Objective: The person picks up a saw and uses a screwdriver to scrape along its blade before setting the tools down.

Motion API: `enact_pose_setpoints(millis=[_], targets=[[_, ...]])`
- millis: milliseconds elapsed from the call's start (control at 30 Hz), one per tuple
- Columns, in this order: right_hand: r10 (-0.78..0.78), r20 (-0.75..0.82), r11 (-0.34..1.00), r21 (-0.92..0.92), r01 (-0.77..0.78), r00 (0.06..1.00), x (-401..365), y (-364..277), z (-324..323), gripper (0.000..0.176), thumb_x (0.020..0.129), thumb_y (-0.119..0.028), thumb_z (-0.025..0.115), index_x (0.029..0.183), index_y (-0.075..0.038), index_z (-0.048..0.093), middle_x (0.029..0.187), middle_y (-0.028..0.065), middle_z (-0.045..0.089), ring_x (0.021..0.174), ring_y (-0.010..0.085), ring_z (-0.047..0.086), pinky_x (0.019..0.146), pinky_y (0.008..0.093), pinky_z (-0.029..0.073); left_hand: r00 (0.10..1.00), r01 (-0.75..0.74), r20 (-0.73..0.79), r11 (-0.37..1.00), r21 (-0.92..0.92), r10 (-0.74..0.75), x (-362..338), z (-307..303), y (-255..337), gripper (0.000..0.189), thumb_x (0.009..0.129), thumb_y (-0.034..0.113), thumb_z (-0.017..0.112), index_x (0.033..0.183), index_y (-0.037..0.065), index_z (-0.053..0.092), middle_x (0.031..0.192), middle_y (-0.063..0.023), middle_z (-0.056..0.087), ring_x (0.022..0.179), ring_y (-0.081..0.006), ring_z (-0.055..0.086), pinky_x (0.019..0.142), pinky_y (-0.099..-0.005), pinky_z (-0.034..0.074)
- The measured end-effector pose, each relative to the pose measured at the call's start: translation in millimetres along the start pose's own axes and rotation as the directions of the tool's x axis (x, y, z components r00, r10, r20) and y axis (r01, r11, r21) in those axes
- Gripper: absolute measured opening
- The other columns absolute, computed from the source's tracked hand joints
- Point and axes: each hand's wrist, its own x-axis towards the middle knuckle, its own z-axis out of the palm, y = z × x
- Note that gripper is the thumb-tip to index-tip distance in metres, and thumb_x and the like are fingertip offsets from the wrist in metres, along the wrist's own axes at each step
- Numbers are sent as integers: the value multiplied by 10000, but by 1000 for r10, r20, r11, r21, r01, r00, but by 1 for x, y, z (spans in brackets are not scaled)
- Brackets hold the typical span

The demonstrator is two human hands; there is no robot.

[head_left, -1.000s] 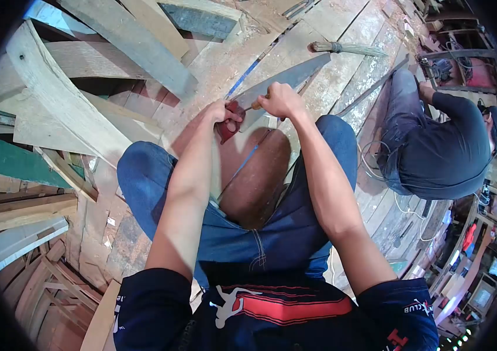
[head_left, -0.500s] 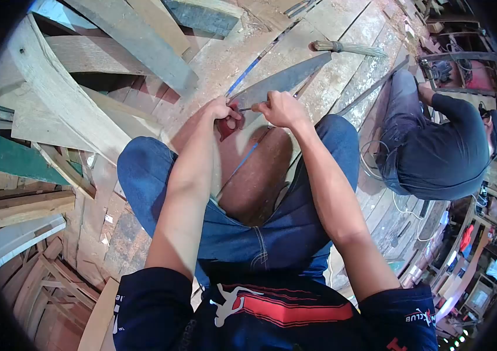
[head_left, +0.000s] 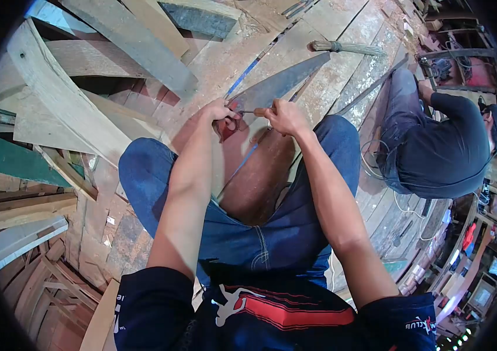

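A handsaw lies in front of my crossed legs, its broad grey blade pointing away to the upper right. My left hand is closed around its red handle, which the fingers partly cover. In my right hand is a screwdriver, gripped by its brownish handle. Its thin shaft points left and its tip meets the saw handle near my left fingers. The exact point of contact is too small to make out.
A straw hand broom lies beyond the saw tip. Curved planks and timber are piled at the left. Another person sits bent over at the right, near a cable on the plank floor.
My right hand has turned and moved slightly down, showing more of the screwdriver's handle. My left hand and the saw remain in almost the same place.
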Motion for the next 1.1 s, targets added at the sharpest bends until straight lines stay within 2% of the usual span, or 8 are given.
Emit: enact_pose_setpoints(millis=[167,300,400,500,600,700,1000,1100], targets=[[-32,-34,999,0,32,999,4,0,14,431,855,-367,618,993,41,643,934,319,648,931,434,647,816,493,525,998,-60,-17,998,-20,59,4,2,-9,301,713,94,831,975,27,700,800,-21,674,608,-101,589,565,-270,482],[-247,48,949,-191,251,968,0,-3,13,420,799,-299,678,1093,-11,596,895,266,667,886,418,663,784,483,546,997,-68,-40,997,-39,66,-17,4,11,317,712,106,831,990,22,703,770,-13,664,597,-99,570,569,-275,474],[-221,-50,966,-148,211,974,2,-10,15,368,787,-286,675,1022,-6,632,871,254,673,846,414,672,761,469,557,997,-73,-25,993,-94,71,-6,3,1,350,704,121,839,1007,17,698,761,-9,657,604,-101,570,572,-277,470],[-225,-74,958,-196,207,971,0,-14,9,322,777,-295,669,910,-2,671,841,251,674,813,406,678,748,467,561,997,-71,-16,997,-7,71,5,2,-9,355,707,128,839,1013,18,697,759,-3,653,601,-101,564,574,-276,464],[-140,-91,967,-226,117,986,-4,-20,0,333,780,-330,658,836,-3,695,827,255,673,803,404,681,754,472,559,999,-46,-26,998,32,47,4,3,-6,337,704,129,839,997,33,702,758,2,649,596,-101,555,576,-280,460],[-86,-47,976,-203,75,995,1,-18,-2,369,780,-347,651,866,9,701,866,268,675,828,411,680,767,470,558,998,-22,-53,1000,4,22,-19,4,15,328,704,128,838,996,54,709,758,5,646,592,-100,543,577,-283,458],[123,-51,990,-64,-126,991,7,-23,0,424,767,-351,675,942,34,698,929,293,671,918,413,670,828,473,542,999,-34,-40,996,-79,31,1,6,-4,337,718,102,826,1026,41,703,796,11,655,595,-93,536,562,-273,460],[181,-37,983,-8,-182,983,7,-23,-3,463,751,-348,696,977,56,688,944,304,667,944,413,666,847,459,540,994,-104,-31,991,-86,102,10,6,-14,360,709,99,833,1041,49,702,800,11,655,585,-89,527,554,-267,454]])
